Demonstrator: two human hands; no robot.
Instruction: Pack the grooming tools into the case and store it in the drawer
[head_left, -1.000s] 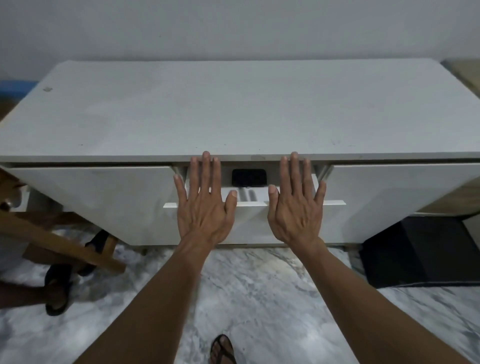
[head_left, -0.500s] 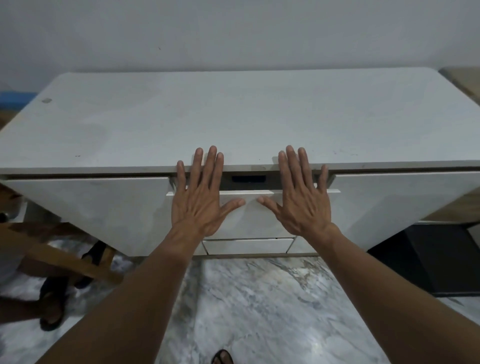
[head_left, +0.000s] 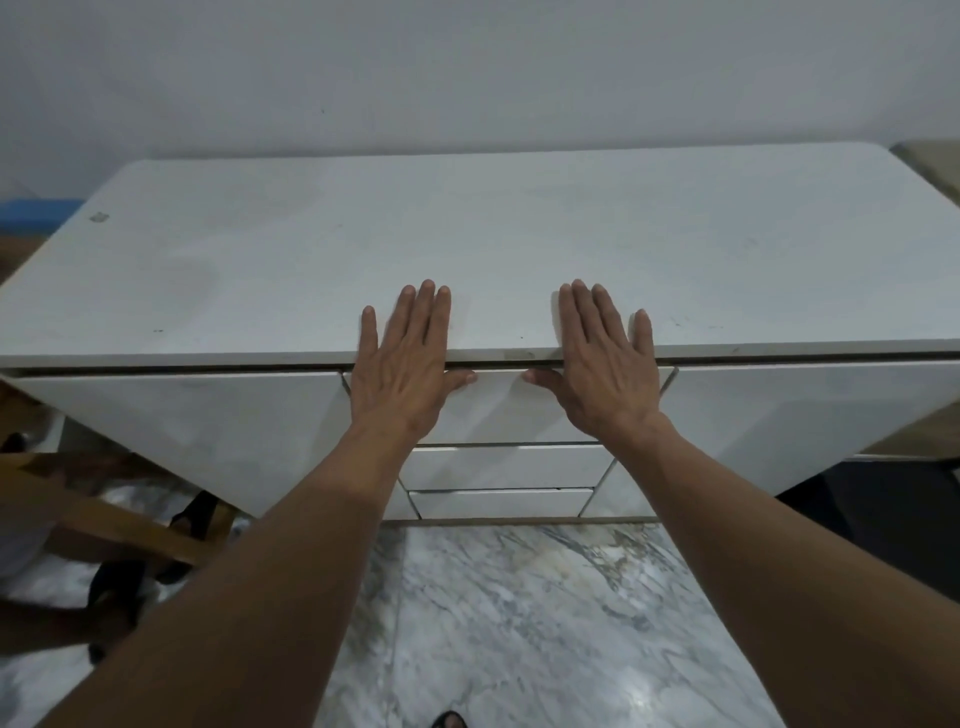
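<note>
The top drawer (head_left: 501, 410) of the white cabinet is pushed in flush with the cabinet front. My left hand (head_left: 402, 369) lies flat against the drawer's left part, fingers spread and reaching up over the cabinet's top edge. My right hand (head_left: 605, 369) presses flat on the drawer's right part in the same way. Neither hand holds anything. The black case is hidden inside the drawer and no grooming tools are in sight.
The white cabinet top (head_left: 467, 244) stretches back to the wall. Two lower drawers (head_left: 501, 483) sit shut below. A wooden chair frame (head_left: 104, 514) and another person's sandalled feet (head_left: 114, 597) are at left, a dark object (head_left: 883, 509) at right, marble floor (head_left: 519, 623) below.
The drawer slid from partly open, with the black case showing inside, to fully shut. Both my hands moved forward with it, and the view rose.
</note>
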